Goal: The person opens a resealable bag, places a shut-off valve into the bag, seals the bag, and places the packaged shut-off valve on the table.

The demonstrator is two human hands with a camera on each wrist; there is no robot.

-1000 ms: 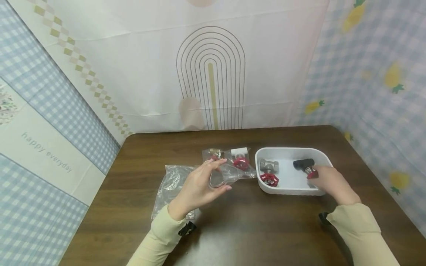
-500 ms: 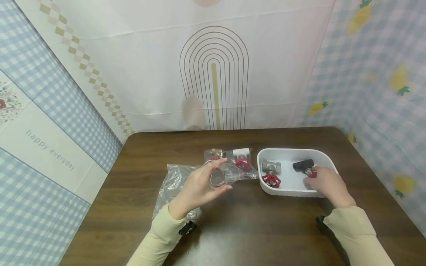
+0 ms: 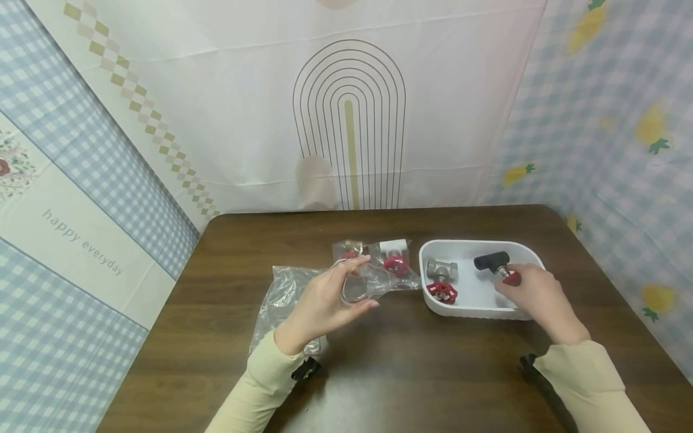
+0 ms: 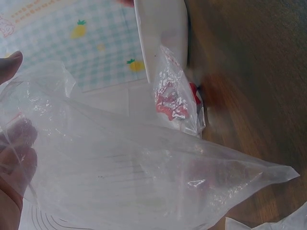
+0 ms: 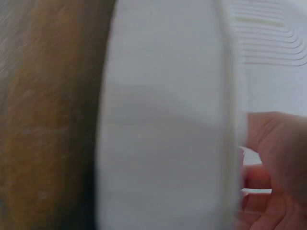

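Table (image 3: 400, 379), dark brown wood-grain, read as a clock face with twelve at its far edge. Right hand (image 3: 536, 294), at three o'clock, grasping: thumb and fingers pinch the red knob (image 3: 511, 277) of a black T-shaped valve (image 3: 491, 261). Black valve within the outline of a white, round-cornered tray (image 3: 476, 312), towards the tray's one o'clock; cannot tell whether it touches the tray floor. At the tray's nine o'clock, a grey metal T-shaped valve (image 3: 443, 270) with a red spoked handwheel (image 3: 441, 293).

Left hand (image 3: 316, 310), near the centre, unclenched: thumb and forefinger stretched well apart, a clear, thin plastic bag (image 4: 120, 163) draped at the fingers, its narrow corner trailing. Just past that hand, towards twelve to one o'clock, two valves in clear wrapping: a brass-coloured valve with a red handle (image 3: 353, 248) and, to its right, a white valve with a red handwheel (image 3: 396, 263). Around ten o'clock, crumpled clear plastic sheeting (image 3: 278, 300) lies flat, partly behind the left hand. Right wrist view blurred, mostly tray wall.
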